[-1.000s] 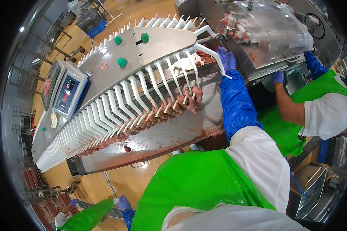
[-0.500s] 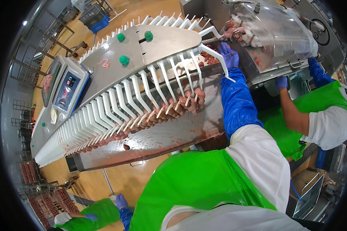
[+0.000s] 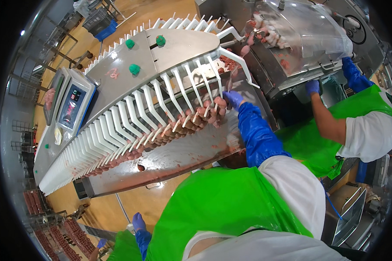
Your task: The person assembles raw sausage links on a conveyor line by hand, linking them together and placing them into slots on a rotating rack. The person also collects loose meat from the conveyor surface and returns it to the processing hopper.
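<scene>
My right hand, in a purple glove, is closed at the near end of the white hook conveyor. Its fingers are around a string of sausages, which hangs blurred from the machine's outlet side. Right beside it, linked raw sausages hang in loops on the hook tips. My left hand, also gloved, is low at the left by my apron, away from the conveyor. Its fingers look loosely extended, with nothing seen in them.
A steel tray lies under the hooks. A clear-covered machine stands at the right, where a co-worker's gloved hand is near it. A scale sits at left. Another person's glove shows at lower left.
My right hand has moved from the machine's outlet down and left to the hook ends, now with sausages drawn out behind it. The person at lower left has moved downward.
</scene>
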The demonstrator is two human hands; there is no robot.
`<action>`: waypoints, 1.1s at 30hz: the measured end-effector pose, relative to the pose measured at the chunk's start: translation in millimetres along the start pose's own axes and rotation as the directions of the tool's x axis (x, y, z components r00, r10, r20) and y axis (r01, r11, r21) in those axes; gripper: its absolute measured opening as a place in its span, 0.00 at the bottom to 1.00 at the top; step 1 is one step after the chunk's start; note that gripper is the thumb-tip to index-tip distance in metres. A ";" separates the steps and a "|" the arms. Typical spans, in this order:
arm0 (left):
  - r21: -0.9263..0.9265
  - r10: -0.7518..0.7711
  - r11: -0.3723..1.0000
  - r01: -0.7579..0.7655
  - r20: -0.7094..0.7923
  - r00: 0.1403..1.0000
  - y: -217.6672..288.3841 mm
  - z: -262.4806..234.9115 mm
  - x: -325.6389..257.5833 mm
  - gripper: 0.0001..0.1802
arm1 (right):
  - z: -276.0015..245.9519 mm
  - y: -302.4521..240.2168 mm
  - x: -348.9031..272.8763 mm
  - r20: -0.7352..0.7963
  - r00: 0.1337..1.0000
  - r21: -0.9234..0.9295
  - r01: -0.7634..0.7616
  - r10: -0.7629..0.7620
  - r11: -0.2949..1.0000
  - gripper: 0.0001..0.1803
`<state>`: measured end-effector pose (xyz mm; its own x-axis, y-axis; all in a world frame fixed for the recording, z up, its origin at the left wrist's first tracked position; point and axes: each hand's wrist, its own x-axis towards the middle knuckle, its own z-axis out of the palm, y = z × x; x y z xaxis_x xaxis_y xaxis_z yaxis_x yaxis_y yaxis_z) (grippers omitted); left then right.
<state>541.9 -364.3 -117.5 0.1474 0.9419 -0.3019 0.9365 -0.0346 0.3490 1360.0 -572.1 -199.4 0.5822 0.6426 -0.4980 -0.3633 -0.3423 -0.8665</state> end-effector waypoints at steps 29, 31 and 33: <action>-0.823 0.807 0.394 -0.410 0.523 -0.273 563.5 175.7 -41.8 0.12 | 22.4 -52.1 -255.1 0.241 0.955 -0.962 0.259 -0.175 0.088 0.15; -0.810 0.796 0.424 -0.405 0.547 -0.261 562.0 178.6 -45.0 0.14 | 28.3 -30.6 -234.5 0.153 0.956 -0.981 0.178 -0.252 0.080 0.14; -0.775 0.772 0.470 -0.422 0.593 -0.229 555.4 181.1 -47.3 0.15 | 34.5 -12.5 -212.5 0.067 0.954 -0.990 0.100 -0.293 0.098 0.13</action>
<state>1112.7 -488.6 -70.1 0.8778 -0.4410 -0.1872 0.1312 -0.1545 0.9792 1215.7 -680.7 -81.6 0.6130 0.7591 -0.2190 0.7425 -0.6483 -0.1686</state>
